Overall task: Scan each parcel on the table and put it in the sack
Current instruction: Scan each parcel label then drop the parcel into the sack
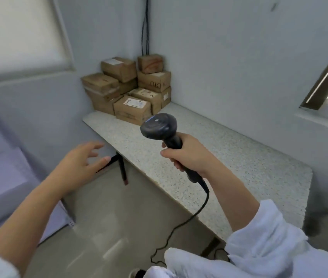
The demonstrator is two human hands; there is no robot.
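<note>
From the head view, the right hand [189, 155] grips a black scanner [160, 127] by its handle above the worktop [239, 157]. The left hand [80, 159], somewhat blurred, hangs off the worktop's near edge, fingers [96, 146] spread and holding nothing. Brown parcels [131, 87] sit stacked in the worktop's far corner.

I see the parcels [127, 87], brown cardboard boxes, piled in the far corner of the speckled surface [229, 157], tight against both walls. They are stacked two or three high, some skewed, several with labels or printing I cannot read. The front parcel [132, 109] carries a white label on its top face. The scanner [159, 127] is black and pistol-shaped, held in the air over the surface, apart from the pile, its head toward the boxes. The right hand [189, 155] grips its handle, and its black cable [187, 221] hangs from the butt toward the floor.
</note>
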